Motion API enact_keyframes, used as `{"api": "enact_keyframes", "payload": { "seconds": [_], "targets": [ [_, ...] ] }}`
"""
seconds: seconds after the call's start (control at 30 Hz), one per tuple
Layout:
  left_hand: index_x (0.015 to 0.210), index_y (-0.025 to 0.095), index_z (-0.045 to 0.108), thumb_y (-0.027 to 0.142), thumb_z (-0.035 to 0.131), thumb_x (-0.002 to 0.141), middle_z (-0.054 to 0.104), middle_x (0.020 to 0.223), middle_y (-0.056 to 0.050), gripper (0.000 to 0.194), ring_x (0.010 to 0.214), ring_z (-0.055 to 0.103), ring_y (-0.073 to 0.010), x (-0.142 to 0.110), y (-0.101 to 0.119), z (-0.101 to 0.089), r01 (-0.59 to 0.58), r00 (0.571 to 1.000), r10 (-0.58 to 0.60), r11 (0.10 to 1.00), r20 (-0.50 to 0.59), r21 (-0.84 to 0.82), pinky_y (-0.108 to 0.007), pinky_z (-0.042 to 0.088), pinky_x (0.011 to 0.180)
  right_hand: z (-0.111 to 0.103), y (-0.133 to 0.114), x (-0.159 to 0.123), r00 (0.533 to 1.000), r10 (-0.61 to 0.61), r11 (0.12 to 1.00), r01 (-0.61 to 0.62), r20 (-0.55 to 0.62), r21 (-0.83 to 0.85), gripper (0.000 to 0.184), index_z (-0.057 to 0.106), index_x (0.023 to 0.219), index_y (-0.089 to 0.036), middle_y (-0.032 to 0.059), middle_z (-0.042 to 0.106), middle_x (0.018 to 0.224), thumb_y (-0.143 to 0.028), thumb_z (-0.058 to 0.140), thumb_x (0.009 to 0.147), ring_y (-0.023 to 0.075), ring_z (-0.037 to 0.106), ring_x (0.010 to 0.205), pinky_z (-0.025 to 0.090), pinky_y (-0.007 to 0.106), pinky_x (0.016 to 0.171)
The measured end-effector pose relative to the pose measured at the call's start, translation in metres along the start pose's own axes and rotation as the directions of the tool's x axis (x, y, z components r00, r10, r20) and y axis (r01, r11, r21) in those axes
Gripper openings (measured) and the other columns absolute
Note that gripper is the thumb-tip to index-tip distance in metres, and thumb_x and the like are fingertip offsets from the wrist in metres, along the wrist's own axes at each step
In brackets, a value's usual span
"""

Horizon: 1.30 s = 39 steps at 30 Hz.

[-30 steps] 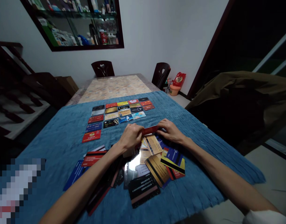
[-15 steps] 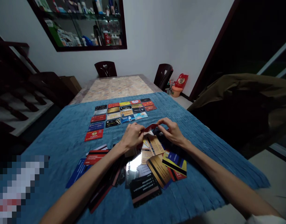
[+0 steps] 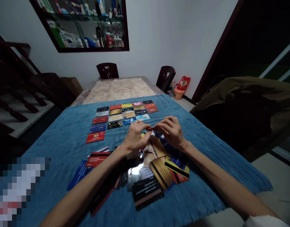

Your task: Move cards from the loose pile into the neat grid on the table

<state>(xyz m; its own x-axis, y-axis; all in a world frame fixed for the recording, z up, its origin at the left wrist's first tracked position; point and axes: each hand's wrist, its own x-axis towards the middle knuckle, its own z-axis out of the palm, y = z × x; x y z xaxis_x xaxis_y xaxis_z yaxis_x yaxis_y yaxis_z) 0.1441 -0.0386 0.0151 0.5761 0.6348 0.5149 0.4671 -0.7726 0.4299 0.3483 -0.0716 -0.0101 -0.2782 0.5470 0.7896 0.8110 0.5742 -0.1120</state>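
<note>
A red card point(image 3: 152, 128), seen nearly edge-on, is pinched between my two hands above the table. My left hand point(image 3: 137, 136) grips its left end, thumb below and fingers above. Its right end is in the fingers of my right hand point(image 3: 170, 131), which partly hide it. Below the hands lies a loose pile of cards, among them a gold card point(image 3: 161, 171), a black card point(image 3: 147, 192) and a yellow card point(image 3: 176, 165). Beyond the hands, several cards are laid out in columns, with a red card point(image 3: 95, 136) at the near left and a blue card point(image 3: 97, 127) above it.
A blue cloth point(image 3: 197, 148) covers the near part of the table point(image 3: 121, 86). Dark chairs point(image 3: 107, 70) stand at the far end. A draped brown garment point(image 3: 232, 86) is at the right, and a red bag point(image 3: 184, 83) sits by the wall.
The red card between my hands has tilted to nearly edge-on. My right fingers have folded further over it, and both hands have drawn closer together.
</note>
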Motion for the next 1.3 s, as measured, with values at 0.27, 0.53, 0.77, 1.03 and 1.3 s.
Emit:
{"api": "enact_keyframes", "payload": {
  "seconds": [0.27, 0.53, 0.77, 1.03, 1.3],
  "targets": [
    [0.089, 0.018, 0.072, 0.010, 0.060, 0.085, 0.070, 0.080, -0.003, 0.015, 0.083, 0.060, -0.0189, -0.002, -0.006, 0.007, -0.047, 0.998, 0.046, 0.999, 0.029, 0.008, -0.034, 0.046, 0.080, 0.011, -0.010, 0.005, 0.974, -0.224, 0.973, 0.221, -0.038, -0.066, 0.022, 0.068, 0.106, -0.022, 0.0036, 0.070, 0.087, -0.020, 0.048, 0.098, 0.0206, 0.052, 0.090, 0.036, 0.038, 0.085],
    [0.088, 0.018, 0.070, 0.008, 0.057, 0.080, 0.069, 0.082, -0.003, 0.018, 0.083, 0.060, -0.0191, -0.003, -0.015, 0.007, 0.031, 0.999, -0.034, 0.997, 0.038, 0.077, -0.033, 0.047, 0.080, 0.019, -0.002, -0.003, 0.994, -0.097, 0.995, 0.097, 0.043, 0.009, 0.023, 0.063, 0.115, -0.018, 0.0070, 0.070, 0.094, -0.025, 0.052, 0.096, 0.0231, 0.053, 0.092, 0.037, 0.038, 0.084],
    [0.084, 0.016, 0.071, 0.009, 0.055, 0.078, 0.070, 0.083, -0.006, 0.018, 0.082, 0.063, -0.0208, -0.002, -0.031, 0.004, 0.102, 0.982, -0.125, 0.981, 0.140, 0.164, -0.032, 0.049, 0.078, 0.026, 0.008, -0.014, 0.990, 0.007, 0.994, -0.022, 0.141, 0.106, 0.027, 0.062, 0.117, -0.018, 0.0064, 0.071, 0.092, -0.015, 0.051, 0.093, 0.0232, 0.055, 0.092, 0.038, 0.037, 0.082],
    [0.092, 0.016, 0.073, 0.006, 0.054, 0.075, 0.072, 0.086, -0.006, 0.028, 0.082, 0.064, -0.0196, -0.005, -0.038, 0.003, 0.090, 0.977, -0.112, 0.988, 0.182, 0.123, -0.029, 0.050, 0.076, 0.031, 0.008, -0.015, 0.981, 0.017, 0.999, -0.023, 0.191, 0.028, 0.020, 0.064, 0.108, -0.019, 0.0068, 0.069, 0.091, -0.019, 0.048, 0.097, 0.0227, 0.052, 0.089, 0.037, 0.035, 0.079],
    [0.091, 0.016, 0.073, 0.002, 0.051, 0.071, 0.073, 0.087, -0.005, 0.032, 0.081, 0.065, -0.0193, -0.001, -0.043, -0.006, 0.112, 0.980, -0.131, 0.986, 0.148, 0.126, -0.029, 0.051, 0.076, 0.031, 0.001, -0.010, 0.977, -0.068, 0.979, 0.104, 0.201, -0.175, 0.035, 0.059, 0.122, -0.018, 0.0117, 0.064, 0.112, -0.028, 0.062, 0.088, 0.0277, 0.047, 0.107, 0.036, 0.042, 0.090]
  ]
}}
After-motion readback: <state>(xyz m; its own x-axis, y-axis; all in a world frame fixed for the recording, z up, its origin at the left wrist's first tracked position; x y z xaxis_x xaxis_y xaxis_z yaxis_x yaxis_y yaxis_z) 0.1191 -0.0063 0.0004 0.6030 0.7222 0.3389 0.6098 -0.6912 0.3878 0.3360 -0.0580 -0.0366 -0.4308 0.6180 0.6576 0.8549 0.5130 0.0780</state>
